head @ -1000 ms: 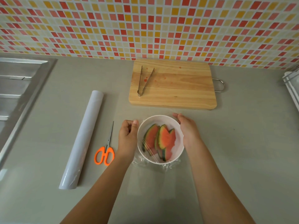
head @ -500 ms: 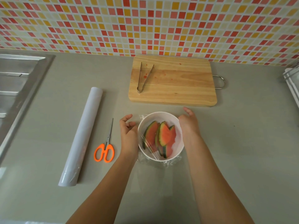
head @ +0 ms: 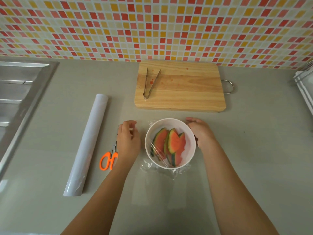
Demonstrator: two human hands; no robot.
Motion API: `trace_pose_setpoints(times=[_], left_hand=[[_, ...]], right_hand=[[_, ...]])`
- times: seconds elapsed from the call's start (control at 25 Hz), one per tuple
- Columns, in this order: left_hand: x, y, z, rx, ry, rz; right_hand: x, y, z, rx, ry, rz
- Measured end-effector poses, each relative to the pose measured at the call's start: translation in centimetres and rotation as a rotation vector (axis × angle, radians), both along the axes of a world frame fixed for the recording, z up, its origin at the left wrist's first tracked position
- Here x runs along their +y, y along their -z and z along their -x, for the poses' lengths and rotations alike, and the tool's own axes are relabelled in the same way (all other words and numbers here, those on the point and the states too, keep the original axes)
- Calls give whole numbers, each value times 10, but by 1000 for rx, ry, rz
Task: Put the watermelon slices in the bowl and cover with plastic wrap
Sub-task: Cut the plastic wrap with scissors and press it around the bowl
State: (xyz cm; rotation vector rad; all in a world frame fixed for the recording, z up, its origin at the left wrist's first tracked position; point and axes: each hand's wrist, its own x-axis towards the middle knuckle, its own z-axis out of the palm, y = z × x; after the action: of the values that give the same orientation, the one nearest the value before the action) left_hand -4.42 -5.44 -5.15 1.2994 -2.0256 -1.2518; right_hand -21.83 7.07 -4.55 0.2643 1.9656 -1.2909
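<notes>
A white bowl [head: 169, 120] stands on the grey counter and holds several watermelon slices [head: 174, 143] with red flesh and green rind. Clear plastic wrap [head: 149, 167] is stretched over the bowl, and its crumpled edges stick out around the base. My right hand [head: 200, 133] is cupped against the bowl's right side. To the left of the bowl and apart from it, my left hand [head: 128, 141] hovers with loosely curled fingers and holds nothing.
The plastic wrap roll [head: 88, 143] lies to the left, with orange-handled scissors [head: 106, 161] beside it, partly under my left hand. Behind the bowl, metal tongs [head: 149, 83] rest on a wooden cutting board [head: 186, 92]. A steel sink [head: 17, 92] is far left, a white rack [head: 304, 89] far right.
My left hand has let go of the bowl's left side and moved left, over the scissors' blades. My right hand stays on the bowl's right side.
</notes>
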Motion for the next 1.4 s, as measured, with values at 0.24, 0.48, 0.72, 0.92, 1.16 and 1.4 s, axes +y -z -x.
trace_pose_setpoints(times=[0.24, 0.48, 0.72, 0.92, 1.16, 1.4], left_hand=[[13, -5, 10, 230, 365, -340], [21, -6, 20, 54, 370, -194], [-2, -14, 17, 202, 451, -325], [5, -6, 39, 242, 470, -413], [3, -5, 44, 138, 479, -413], [5, -8, 44, -92, 457, -290]], right_hand=[[-11, 8, -2, 26, 53, 45], [5, -1, 0, 409, 114, -167], [25, -19, -14, 541, -318, 295], [15, -3, -31, 427, -386, 303], [8, 0, -26, 426, -378, 98], [7, -10, -32, 571, -394, -123]])
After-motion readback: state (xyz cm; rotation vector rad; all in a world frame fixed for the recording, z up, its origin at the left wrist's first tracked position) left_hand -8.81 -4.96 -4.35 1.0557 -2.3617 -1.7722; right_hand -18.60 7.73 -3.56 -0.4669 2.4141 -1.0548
